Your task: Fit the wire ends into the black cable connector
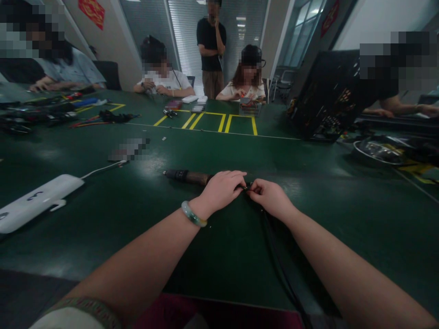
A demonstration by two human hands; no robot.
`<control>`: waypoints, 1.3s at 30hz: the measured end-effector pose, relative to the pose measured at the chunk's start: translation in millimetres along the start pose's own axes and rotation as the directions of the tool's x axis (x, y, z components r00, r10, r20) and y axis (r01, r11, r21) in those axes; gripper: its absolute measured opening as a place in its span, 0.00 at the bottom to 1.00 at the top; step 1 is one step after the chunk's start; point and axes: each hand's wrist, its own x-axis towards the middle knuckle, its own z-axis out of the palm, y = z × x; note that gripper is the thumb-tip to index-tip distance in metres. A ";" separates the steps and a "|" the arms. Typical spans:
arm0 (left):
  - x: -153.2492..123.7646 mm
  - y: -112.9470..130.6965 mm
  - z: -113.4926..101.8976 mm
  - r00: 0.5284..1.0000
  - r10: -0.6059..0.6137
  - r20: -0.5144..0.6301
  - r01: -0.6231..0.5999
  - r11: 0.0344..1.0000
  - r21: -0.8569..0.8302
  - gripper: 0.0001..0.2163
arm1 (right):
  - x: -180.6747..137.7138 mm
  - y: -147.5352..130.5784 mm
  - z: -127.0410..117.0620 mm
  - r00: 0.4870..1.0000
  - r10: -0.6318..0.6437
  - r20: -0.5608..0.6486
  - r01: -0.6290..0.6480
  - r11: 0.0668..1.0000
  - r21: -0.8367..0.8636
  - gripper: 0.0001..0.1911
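Note:
A dark, cylindrical tool (pixel 195 177) with a brown middle section and a narrow metal tip lies on the green table; it looks like an electric screwdriver. My left hand (pixel 224 188), with a jade-coloured bangle on the wrist, is closed over the tool's right end and hides it. Just to the right, my right hand (pixel 270 196) pinches the end of a black cable (pixel 274 249), with its fingertips close to those of the left. From there the cable runs down to the table's front edge. Whether cable and tool are joined is hidden by the fingers.
A white power strip (pixel 41 201) with a thin lead lies at the left. Cables and tools (pixel 37 112) are heaped at the far left. A black computer case (pixel 322 96) stands at the right beside more cables. Several people sit or stand around the table (pixel 212 148).

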 end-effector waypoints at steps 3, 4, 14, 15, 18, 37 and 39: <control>-0.1 -0.7 0.2 1.000 0.005 0.006 -0.005 1.000 0.000 0.06 | 0.2 -0.9 -1.2 1.000 0.000 0.002 0.000 1.000 -0.017 0.04; -0.2 -1.0 0.2 1.000 0.006 0.006 -0.006 1.000 -0.001 0.06 | 0.2 -1.0 -1.6 1.000 0.001 0.003 0.000 1.000 -0.020 0.04; 0.3 -2.1 -0.2 1.000 0.027 0.015 -0.027 1.000 -0.010 0.08 | 0.5 -7.1 -0.3 1.000 -0.009 -0.021 0.008 0.996 -0.083 0.04; 0.5 -2.2 -0.2 0.999 0.028 0.020 -0.028 1.000 -0.010 0.08 | 0.4 -8.3 -0.1 1.000 -0.012 -0.024 0.010 0.997 -0.080 0.04; 0.9 -2.4 -0.8 0.999 0.024 0.027 -0.024 1.000 -0.011 0.07 | -0.3 -10.7 -0.2 0.999 -0.025 -0.022 0.024 0.998 -0.063 0.05; 0.9 1.6 -3.2 0.999 -0.038 0.018 0.039 0.999 -0.012 0.06 | -1.7 -13.5 -8.8 1.000 -0.004 0.013 0.005 0.997 -0.077 0.07; 0.7 2.5 -4.0 0.999 -0.041 0.015 0.041 0.999 -0.007 0.06 | -2.7 -13.0 -9.1 0.998 0.035 0.046 -0.033 0.998 -0.044 0.08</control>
